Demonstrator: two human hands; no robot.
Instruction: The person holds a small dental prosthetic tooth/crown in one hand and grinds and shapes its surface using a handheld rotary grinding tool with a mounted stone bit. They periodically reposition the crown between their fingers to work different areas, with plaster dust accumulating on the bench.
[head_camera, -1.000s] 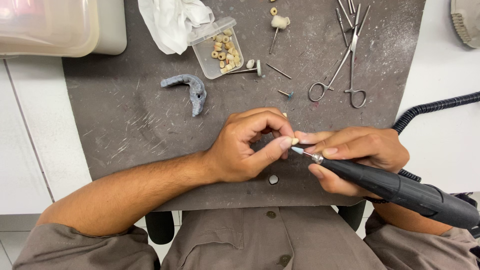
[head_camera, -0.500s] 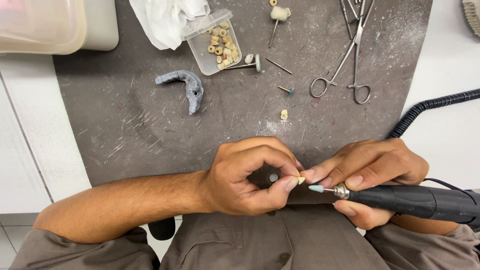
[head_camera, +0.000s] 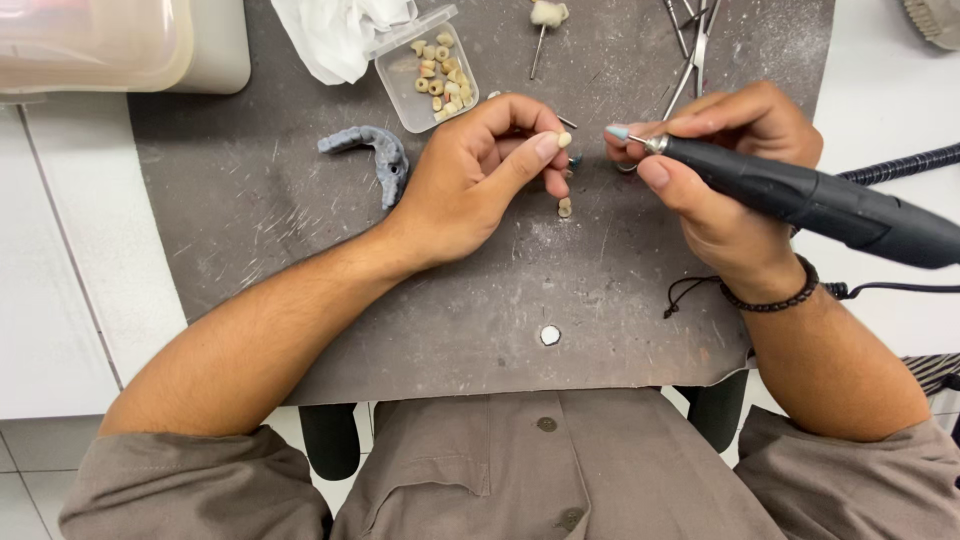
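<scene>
Just above the frame's centre, the left hand (head_camera: 480, 175) pinches a small cream tooth-shaped piece (head_camera: 564, 139) between thumb and forefinger tips, its other fingers curled. Just beside it to the right, the right hand (head_camera: 725, 165) is wrapped closed around a black rotary handpiece (head_camera: 800, 195), whose pale blue tip (head_camera: 617, 132) points at the piece without touching. Another cream piece (head_camera: 565, 207) lies on the grey mat (head_camera: 250, 230) below.

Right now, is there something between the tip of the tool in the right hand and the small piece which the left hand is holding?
Nothing visible. The small pale piece sits pinched at the left hand fingertips; the handpiece tip in the right hand faces it across an open gap.
</scene>
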